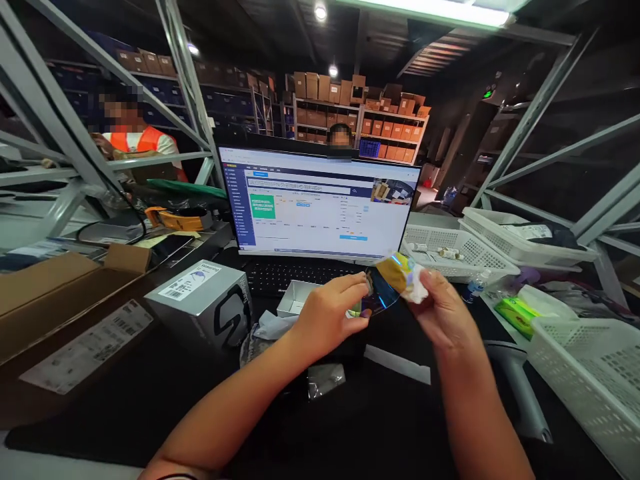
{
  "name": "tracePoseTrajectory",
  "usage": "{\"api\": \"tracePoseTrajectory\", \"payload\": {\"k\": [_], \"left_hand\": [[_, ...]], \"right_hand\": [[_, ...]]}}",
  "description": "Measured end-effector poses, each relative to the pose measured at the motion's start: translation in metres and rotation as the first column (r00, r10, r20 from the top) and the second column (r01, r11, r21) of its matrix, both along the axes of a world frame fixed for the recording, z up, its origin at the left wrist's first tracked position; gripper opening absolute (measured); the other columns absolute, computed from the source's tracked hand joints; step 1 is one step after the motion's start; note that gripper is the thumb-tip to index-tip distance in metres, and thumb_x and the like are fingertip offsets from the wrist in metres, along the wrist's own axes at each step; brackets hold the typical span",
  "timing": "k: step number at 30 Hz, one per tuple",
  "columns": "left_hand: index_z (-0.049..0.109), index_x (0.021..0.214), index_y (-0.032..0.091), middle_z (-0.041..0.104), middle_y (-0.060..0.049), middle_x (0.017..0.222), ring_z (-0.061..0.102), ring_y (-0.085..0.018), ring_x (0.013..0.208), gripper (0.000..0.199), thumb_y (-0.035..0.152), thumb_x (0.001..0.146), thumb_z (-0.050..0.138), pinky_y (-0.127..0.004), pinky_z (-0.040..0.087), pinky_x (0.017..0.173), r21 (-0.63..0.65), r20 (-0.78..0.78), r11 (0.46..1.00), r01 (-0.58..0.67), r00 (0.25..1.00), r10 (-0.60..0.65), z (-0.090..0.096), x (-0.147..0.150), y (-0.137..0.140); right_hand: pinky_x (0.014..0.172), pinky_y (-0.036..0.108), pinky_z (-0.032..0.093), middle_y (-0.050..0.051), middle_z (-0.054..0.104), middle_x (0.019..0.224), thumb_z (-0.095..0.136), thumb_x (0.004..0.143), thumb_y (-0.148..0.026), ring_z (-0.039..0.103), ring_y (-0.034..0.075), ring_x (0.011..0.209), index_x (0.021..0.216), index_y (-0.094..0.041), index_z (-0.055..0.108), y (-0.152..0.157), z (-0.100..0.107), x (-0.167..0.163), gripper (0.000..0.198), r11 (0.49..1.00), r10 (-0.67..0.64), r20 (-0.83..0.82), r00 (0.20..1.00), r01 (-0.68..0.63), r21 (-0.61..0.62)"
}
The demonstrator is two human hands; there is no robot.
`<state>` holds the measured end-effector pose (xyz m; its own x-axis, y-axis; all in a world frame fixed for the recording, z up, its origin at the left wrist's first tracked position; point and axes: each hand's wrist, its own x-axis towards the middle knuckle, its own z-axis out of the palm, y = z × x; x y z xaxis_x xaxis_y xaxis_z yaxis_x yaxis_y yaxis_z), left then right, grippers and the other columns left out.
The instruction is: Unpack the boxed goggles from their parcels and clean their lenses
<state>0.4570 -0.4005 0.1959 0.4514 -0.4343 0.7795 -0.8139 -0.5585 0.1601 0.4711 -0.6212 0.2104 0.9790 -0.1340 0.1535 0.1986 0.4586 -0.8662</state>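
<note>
In front of the screen (320, 210): a shiny, dark lens (383, 297) with yellow reflections is held up above the black mat (380, 433), between the two hands.
Left hand (330, 310): nearly closed; the near end of the lens is pinched between thumb and fingers.
Right hand (445, 307): fingers curled in; a crumpled white cloth (416, 290) is gripped and held against the other end of the lens (whether the lens is gripped by this hand as well cannot be told).
Keyboard (280, 275): placed below the screen, partly hidden.
Small white box (291, 300): left uncovered, beside the left wrist.
Grey box (200, 307): stood left of it, with a label on top; an open carton (55, 287) is seen farther left.
Mat below the hands: a clear packet (326, 381) and a white strip (397, 365) are laid flat, apart from each other.
Right side: a scanner (523, 387) is set down near the right forearm, beside a white basket (590, 373); a green pack (516, 315) and a small bottle (477, 285) are noted beyond.
Background, left: a person in an orange vest (135, 141) is seen.
</note>
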Motion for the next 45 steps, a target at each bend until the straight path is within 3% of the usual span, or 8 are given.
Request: {"api": "tracePoseTrajectory", "payload": {"k": [3,8,13,21,29,36,40,45], "left_hand": [[0.062,0.104,0.02,0.07,-0.009,0.124,0.065,-0.024,0.122,0.024,0.014,0.083,0.073,-0.051,0.039,0.121,0.04,-0.067,0.995,0.09,0.994,-0.087,0.013,0.001,0.015],[0.059,0.113,0.02,0.067,-0.007,0.13,0.057,-0.023,0.132,0.033,0.011,0.084,0.073,-0.05,0.031,0.126,0.274,-0.114,0.931,0.241,0.969,-0.218,0.027,-0.002,0.027],[0.059,0.109,0.018,0.068,-0.006,0.123,0.058,-0.023,0.129,0.033,0.004,0.081,0.07,-0.048,0.03,0.127,0.386,-0.072,0.893,0.229,0.973,-0.219,0.029,-0.01,0.02],[0.063,0.086,0.016,0.069,-0.004,0.095,0.067,-0.019,0.105,0.012,0.014,0.096,0.058,-0.041,0.046,0.117,0.491,0.053,0.861,0.132,0.982,-0.181,0.022,-0.016,0.004],[0.065,0.096,0.018,0.072,-0.004,0.104,0.066,-0.019,0.11,0.003,0.019,0.094,0.063,-0.047,0.039,0.123,0.472,0.033,0.864,0.175,0.976,-0.215,0.023,-0.006,0.016],[0.064,0.093,0.017,0.073,-0.003,0.102,0.069,-0.017,0.107,0.007,0.022,0.092,0.067,-0.044,0.037,0.122,0.313,0.022,0.925,0.216,0.972,-0.235,0.023,-0.005,0.019],[0.066,0.088,0.017,0.074,-0.005,0.1,0.071,-0.018,0.105,0.015,0.027,0.084,0.077,-0.045,0.041,0.119,0.083,-0.003,0.974,0.209,0.978,-0.209,0.019,0.003,0.021],[0.069,0.082,0.02,0.077,-0.007,0.096,0.069,-0.029,0.112,0.03,0.045,0.076,0.082,-0.063,0.026,0.123,-0.406,-0.237,0.911,0.071,0.955,-0.18,0.019,0.017,0.032]], "right_hand": [[0.056,0.021,0.04,-0.006,0.051,0.062,0.091,0.064,-0.041,0.045,0.009,0.06,0.062,-0.019,0.052,-0.037,0.007,0.003,0.045,0.945,-0.286,0.16,0.945,0.306,-0.115],[0.058,0.027,0.03,-0.005,0.048,0.064,0.079,0.081,-0.044,0.041,0.011,0.059,0.068,-0.02,0.053,-0.07,0.019,-0.028,0.037,0.596,-0.522,0.489,0.699,0.709,-0.377],[0.055,0.026,0.031,-0.005,0.049,0.064,0.069,0.09,-0.041,0.042,0.011,0.057,0.072,-0.022,0.049,-0.05,0.026,-0.059,0.033,0.45,0.014,0.47,0.883,0.414,-0.791],[0.06,0.022,0.035,-0.006,0.057,0.074,0.057,0.097,-0.026,0.046,0.009,0.064,0.08,-0.022,0.046,-0.015,0.02,-0.053,0.02,0.19,0.536,-0.022,0.844,-0.146,-0.971],[0.054,0.02,0.032,-0.007,0.055,0.068,0.072,0.088,-0.027,0.044,0.007,0.06,0.077,-0.021,0.047,-0.019,0.014,-0.033,0.028,0.354,0.563,-0.061,0.824,-0.307,-0.883],[0.05,0.02,0.039,-0.005,0.054,0.064,0.081,0.08,-0.035,0.051,0.009,0.055,0.073,-0.021,0.043,-0.038,0.008,-0.02,0.041,0.645,0.525,-0.029,0.851,-0.419,-0.639],[0.048,0.021,0.038,-0.007,0.052,0.063,0.083,0.077,-0.036,0.049,0.009,0.05,0.078,-0.023,0.044,-0.048,0.008,-0.005,0.041,0.929,0.018,0.211,0.977,0.061,-0.364],[0.063,0.029,0.046,0.0,0.057,0.085,0.085,0.069,-0.032,0.057,0.014,0.072,0.081,-0.023,0.057,-0.082,0.022,0.0,0.032,0.863,-0.462,0.257,0.849,0.497,-0.088]]}}
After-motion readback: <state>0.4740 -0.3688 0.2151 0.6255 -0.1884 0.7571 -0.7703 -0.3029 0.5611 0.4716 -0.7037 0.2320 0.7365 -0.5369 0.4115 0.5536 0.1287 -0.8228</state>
